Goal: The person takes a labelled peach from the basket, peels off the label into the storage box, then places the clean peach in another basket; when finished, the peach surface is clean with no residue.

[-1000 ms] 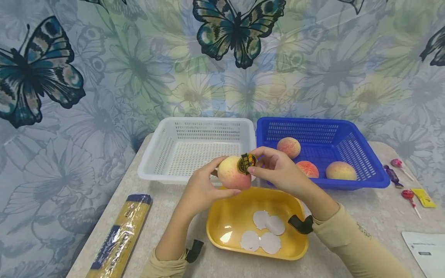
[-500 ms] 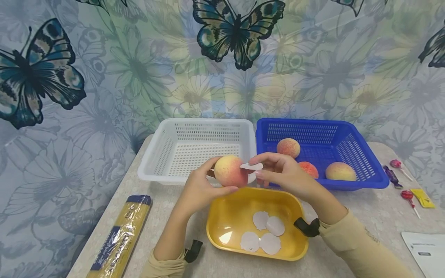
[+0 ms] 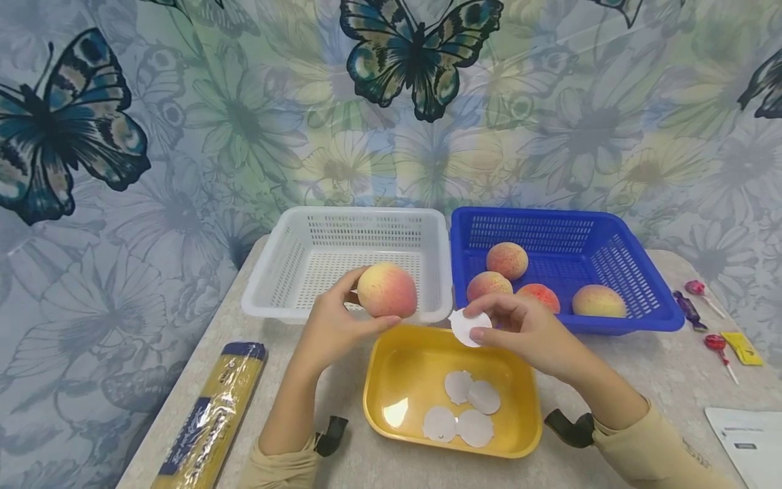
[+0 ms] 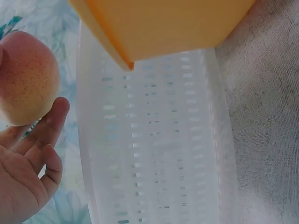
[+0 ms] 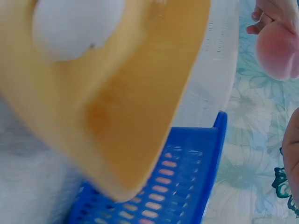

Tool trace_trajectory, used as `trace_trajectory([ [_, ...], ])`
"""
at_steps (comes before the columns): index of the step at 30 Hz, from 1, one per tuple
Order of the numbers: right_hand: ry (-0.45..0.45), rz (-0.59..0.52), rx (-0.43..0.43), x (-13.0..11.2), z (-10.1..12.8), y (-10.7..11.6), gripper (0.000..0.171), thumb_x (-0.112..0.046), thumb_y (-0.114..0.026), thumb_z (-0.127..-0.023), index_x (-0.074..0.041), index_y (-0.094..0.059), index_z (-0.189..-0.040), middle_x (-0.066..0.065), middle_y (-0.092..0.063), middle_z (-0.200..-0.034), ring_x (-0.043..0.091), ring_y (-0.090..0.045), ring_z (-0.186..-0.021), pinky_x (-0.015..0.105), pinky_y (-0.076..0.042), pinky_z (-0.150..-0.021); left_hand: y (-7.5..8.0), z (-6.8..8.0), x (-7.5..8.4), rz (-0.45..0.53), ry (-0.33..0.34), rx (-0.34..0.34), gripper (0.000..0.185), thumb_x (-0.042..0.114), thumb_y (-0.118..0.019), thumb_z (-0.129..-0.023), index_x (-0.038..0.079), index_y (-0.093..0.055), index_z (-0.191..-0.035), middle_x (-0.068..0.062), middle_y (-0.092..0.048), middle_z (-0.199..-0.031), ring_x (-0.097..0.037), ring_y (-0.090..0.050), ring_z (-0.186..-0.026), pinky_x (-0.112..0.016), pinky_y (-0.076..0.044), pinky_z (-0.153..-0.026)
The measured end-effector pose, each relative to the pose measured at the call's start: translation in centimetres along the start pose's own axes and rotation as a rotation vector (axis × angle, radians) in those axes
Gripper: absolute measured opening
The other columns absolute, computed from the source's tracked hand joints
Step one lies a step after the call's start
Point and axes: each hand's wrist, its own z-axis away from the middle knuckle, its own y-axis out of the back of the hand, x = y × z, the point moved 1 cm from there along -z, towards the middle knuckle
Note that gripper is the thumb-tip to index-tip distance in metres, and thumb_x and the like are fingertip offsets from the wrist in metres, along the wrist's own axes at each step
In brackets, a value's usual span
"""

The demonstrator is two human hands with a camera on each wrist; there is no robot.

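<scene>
I note my left hand (image 3: 332,326) curled round the peach (image 3: 387,291), lifted just behind the yellow tray (image 3: 391,380). Right hand (image 3: 525,329) pinches a white disc (image 3: 469,326) over the tray's back rim, above four discs (image 3: 464,406) likely pooled there for discard.

Spaghetti packet (image 3: 208,414), lollipops (image 3: 717,345), yellow sachet (image 3: 743,347), paper (image 3: 750,445) on table (image 3: 660,370).

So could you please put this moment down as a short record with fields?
left hand: grips a peach above the near rim of the white basket
right hand: pinches a white disc above the yellow tray
yellow tray: four white discs inside
blue basket: four peaches
white basket: nothing visible inside
table: spaghetti pack at left, lollipops at right
</scene>
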Motion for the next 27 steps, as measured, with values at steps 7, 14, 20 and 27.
trace_trajectory([
  [7,-0.015,-0.007,-0.031,2.3,1.7,-1.1,0.025,-0.024,-0.075,-0.089,-0.018,-0.067,-0.112,0.006,-0.062,-0.088,0.016,-0.057,-0.077,0.022,-0.051,-0.065,0.1,0.0,0.1,-0.012,0.011,0.004,0.078,0.049,-0.090,-0.066,0.036,-0.055,-0.135,0.007,-0.063,-0.116,-0.020,-0.058,-0.099,-0.036,-0.055,-0.072],
  [14,-0.019,0.035,-0.094,4.4,1.7,-4.5,0.024,-0.024,-0.074,-0.090,-0.015,-0.068,-0.112,0.003,-0.057,-0.083,0.011,-0.054,-0.072,0.021,-0.046,-0.054,0.3,0.0,0.1,-0.014,0.002,0.016,0.079,0.047,-0.090,-0.066,0.035,-0.055,-0.135,0.006,-0.064,-0.117,-0.020,-0.059,-0.099,-0.036,-0.054,-0.071],
  [20,-0.060,0.145,-0.143,4.9,0.7,-7.6,0.021,-0.026,-0.074,-0.090,-0.021,-0.069,-0.109,-0.003,-0.056,-0.081,0.009,-0.053,-0.072,0.022,-0.045,-0.059,0.4,0.0,0.2,-0.007,0.004,0.016,0.080,0.046,-0.091,-0.066,0.034,-0.054,-0.136,0.004,-0.065,-0.118,-0.021,-0.059,-0.099,-0.035,-0.053,-0.072],
  [27,-0.082,0.224,-0.114,5.3,-0.7,-10.0,0.020,-0.018,-0.072,-0.089,-0.019,-0.069,-0.109,-0.006,-0.051,-0.075,0.008,-0.048,-0.069,0.022,-0.041,-0.061,0.5,0.0,0.1,0.002,-0.001,0.011,0.080,0.045,-0.091,-0.066,0.033,-0.054,-0.136,0.003,-0.065,-0.119,-0.021,-0.059,-0.098,-0.036,-0.054,-0.071],
])
